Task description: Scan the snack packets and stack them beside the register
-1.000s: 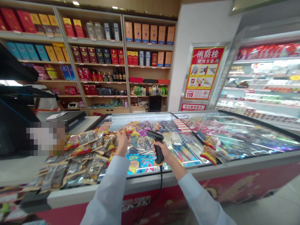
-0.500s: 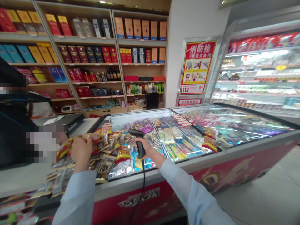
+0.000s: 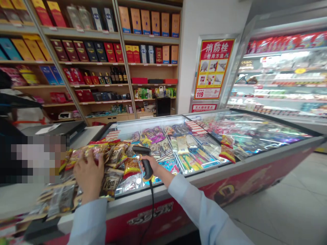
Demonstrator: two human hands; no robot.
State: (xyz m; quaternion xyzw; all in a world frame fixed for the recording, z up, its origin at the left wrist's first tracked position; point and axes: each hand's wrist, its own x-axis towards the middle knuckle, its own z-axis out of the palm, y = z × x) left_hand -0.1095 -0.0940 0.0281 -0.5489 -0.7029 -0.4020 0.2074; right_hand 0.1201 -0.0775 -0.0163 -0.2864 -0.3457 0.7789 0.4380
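My right hand (image 3: 148, 165) is wrapped round the handle of a black barcode scanner (image 3: 143, 149) above the glass-topped freezer. The scanner's cable hangs down the freezer's front. My left hand (image 3: 89, 170) rests over a heap of snack packets, its fingers spread on a red and yellow packet (image 3: 98, 149). Just left of the scanner lies another red and yellow packet (image 3: 131, 166). Below it, beside my left hand, is a dark packet with large characters (image 3: 110, 183). Clear packets with brown contents (image 3: 61, 199) lie at the lower left.
The freezer (image 3: 219, 183) stretches to the right, with two packets (image 3: 227, 153) on its glass. A person in dark clothes is at the left behind a counter (image 3: 15, 200). Shelves of boxes (image 3: 88, 32) stand behind, with a refrigerated display (image 3: 283, 68) at the right.
My left hand's fingers have spread and come down over the packets. The scanner and my right hand have shifted slightly left in view. The whole view has tilted and moved a little.
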